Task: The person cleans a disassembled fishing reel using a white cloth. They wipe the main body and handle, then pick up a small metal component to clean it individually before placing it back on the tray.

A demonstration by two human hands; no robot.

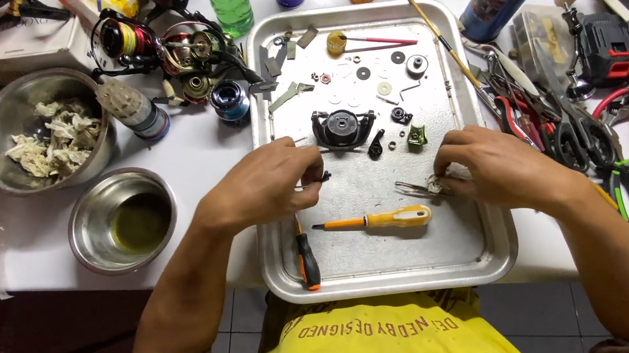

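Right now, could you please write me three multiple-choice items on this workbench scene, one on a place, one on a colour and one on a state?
1. Where does the yellow-handled screwdriver lie?
A. In the shiny rectangular metal tray
B. In a bowl
C. On the floor

2. What colour is the liquid in the smaller round steel bowl?
A. Red
B. Yellowish-green
C. Blue

3. How is the right hand engaged?
A. Resting flat and empty
B. Gripping a bottle
C. Pinching a small metal part

Answers: 1 A, it lies on the tray floor between both hands; 2 B, an olive pool shows; 3 C, fingers close around the part.
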